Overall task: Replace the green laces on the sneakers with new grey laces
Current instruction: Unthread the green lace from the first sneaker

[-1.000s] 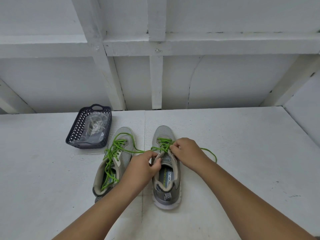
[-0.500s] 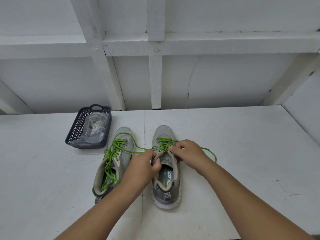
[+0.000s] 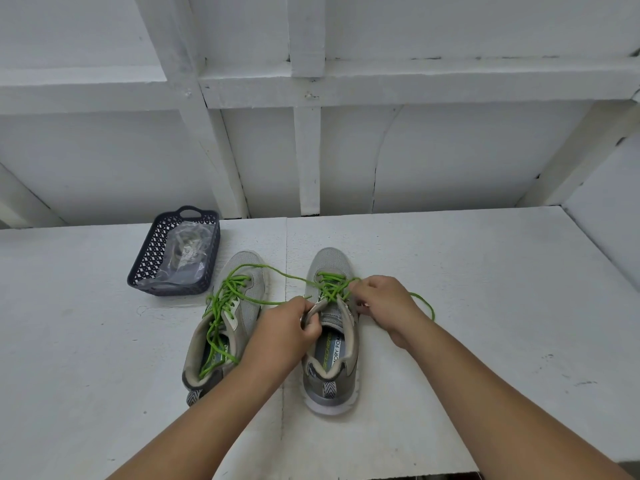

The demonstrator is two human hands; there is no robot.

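Both hands worked the green lace [image 3: 330, 287] on the right sneaker [image 3: 330, 341].

The left hand [image 3: 287, 332] had its grip clenched on that sneaker's collar; the right hand [image 3: 382, 303] pinched the lace at the eyelets. The left sneaker [image 3: 221, 327] stood just beside at 9 o'clock, still green-laced. At 10 o'clock on the desk [image 3: 485, 306], a basket [image 3: 152, 258] held bagged grey laces [image 3: 187, 252].

On the insole of the right grey mesh sneaker [image 3: 330, 344], green "SKECHERS" lettering and a partly hidden "MORY FOA" are read. No other text is legible.
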